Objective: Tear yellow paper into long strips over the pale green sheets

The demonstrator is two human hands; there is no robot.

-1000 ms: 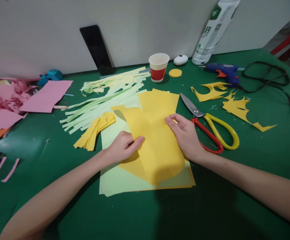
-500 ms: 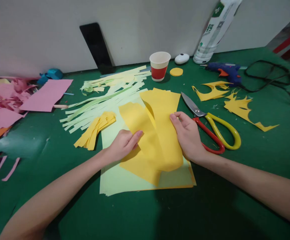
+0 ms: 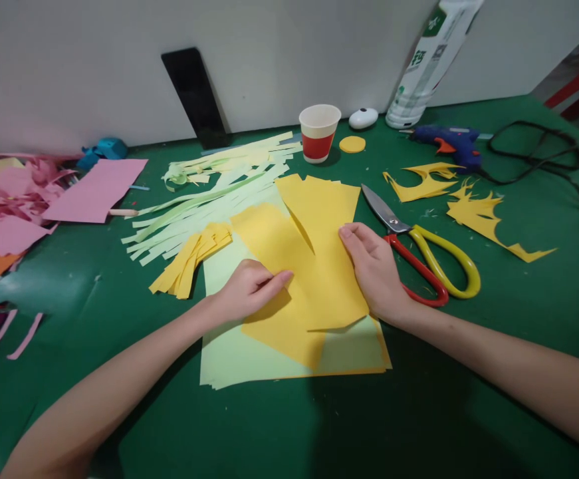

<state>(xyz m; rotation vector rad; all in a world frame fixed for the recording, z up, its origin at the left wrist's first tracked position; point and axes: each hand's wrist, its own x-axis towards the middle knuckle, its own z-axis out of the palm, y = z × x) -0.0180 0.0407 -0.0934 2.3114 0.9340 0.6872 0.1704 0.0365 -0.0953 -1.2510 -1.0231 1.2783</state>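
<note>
Yellow paper (image 3: 299, 266) lies between my hands over pale green sheets (image 3: 229, 359). My left hand (image 3: 249, 289) pinches the left edge of one yellow piece between thumb and curled fingers. At the right edge of the paper, my right hand (image 3: 373, 269) grips it with the thumb on top; its other fingers are partly hidden. The yellow pieces overlap, with a curved gap showing near their upper middle. Scissors (image 3: 393, 226) with one red and one yellow handle rest just right of my right hand. Left of the sheets sits a bundle of yellow paper strips (image 3: 192, 261).
Green paper strips (image 3: 209, 199) spread behind the sheets. A paper cup (image 3: 318, 136), a yellow disc (image 3: 352, 144) and a white oval case (image 3: 363, 118) stand farther back. Yellow scraps (image 3: 493, 219) and a blue glue gun (image 3: 449, 143) with its cord lie right. Pink paper (image 3: 97, 193) covers the left side.
The yellow paper has flattened: its lower right part curls less, and the gap at the top has narrowed. My left hand has shifted slightly right; my right hand has hardly moved.
</note>
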